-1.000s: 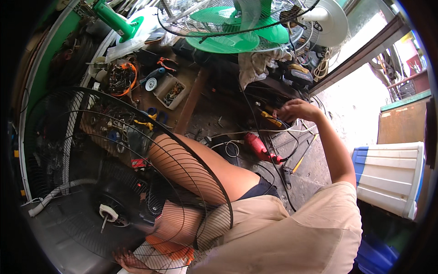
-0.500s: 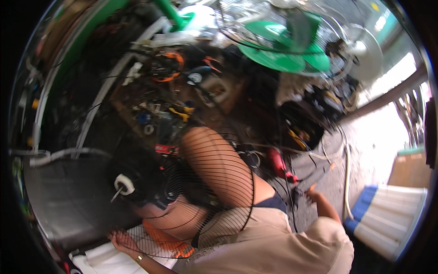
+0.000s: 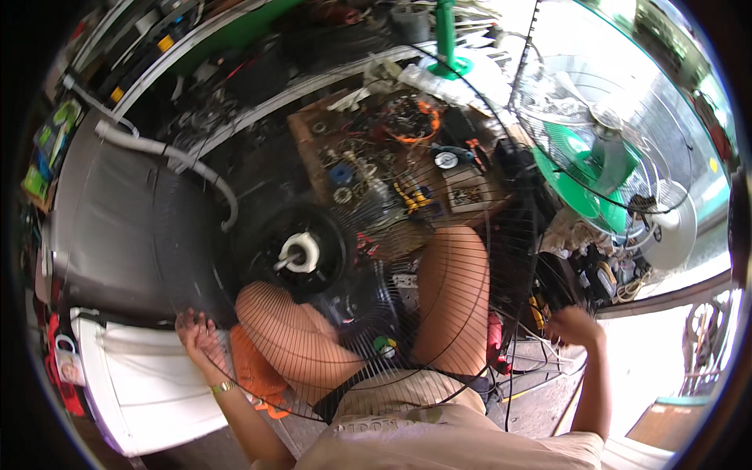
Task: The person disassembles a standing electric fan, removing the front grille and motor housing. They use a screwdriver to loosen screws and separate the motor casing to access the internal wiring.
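A large black wire fan guard (image 3: 458,286) is tilted in front of my legs, and its thin spokes cross much of the view. My left hand (image 3: 202,338) is at its lower left rim, palm upward, the rim lying across the fingers. On the right, my right hand (image 3: 576,325) is raised near the guard's right side with curled fingers; whether it touches the rim is unclear. Behind the guard, between my knees and the dark surface, sits a black fan motor housing (image 3: 337,239) with a white collar (image 3: 300,252) and a metal shaft.
Ahead lies a wooden board (image 3: 309,149) with pliers, a small parts box (image 3: 468,192) and an orange-rimmed container (image 3: 427,121). A fan with green blades (image 3: 568,160) stands at the far right. A white panel (image 3: 149,384) is beside my left arm; cables (image 3: 540,356) lie near my right.
The view has swung round. The guard now faces me more broadly and spreads wider. My right hand has come up from near the floor to beside the guard; my left stays at its rim.
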Available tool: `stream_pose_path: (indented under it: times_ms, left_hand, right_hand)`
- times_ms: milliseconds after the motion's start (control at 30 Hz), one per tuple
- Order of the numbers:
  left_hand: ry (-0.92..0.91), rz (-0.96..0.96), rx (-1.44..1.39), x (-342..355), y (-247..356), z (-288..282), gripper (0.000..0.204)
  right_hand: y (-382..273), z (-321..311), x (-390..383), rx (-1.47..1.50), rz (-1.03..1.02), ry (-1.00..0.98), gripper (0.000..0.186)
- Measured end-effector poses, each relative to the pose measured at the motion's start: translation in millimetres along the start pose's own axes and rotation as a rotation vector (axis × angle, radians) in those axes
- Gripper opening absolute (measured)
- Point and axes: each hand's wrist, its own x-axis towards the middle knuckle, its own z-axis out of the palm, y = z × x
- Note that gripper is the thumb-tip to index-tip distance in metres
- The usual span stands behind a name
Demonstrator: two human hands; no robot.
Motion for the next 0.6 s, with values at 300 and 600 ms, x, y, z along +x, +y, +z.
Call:
stream_pose_path:
  times_ms: [300, 600]
  left_hand:
    - [0.006, 0.014, 0.116, -2.0, 24.9, 74.3, 0.052]
    - [-0.311, 0.034, 0.032, -24.5, 57.5, 174.9, 0.044]
  right_hand:
    - [-165.4, -63.8, 34.3, 1.435, -0.931, -0.098, 0.07]
    - [-119.6, -75.2, 89.4, 1.304, -0.842, 0.012, 0.069]
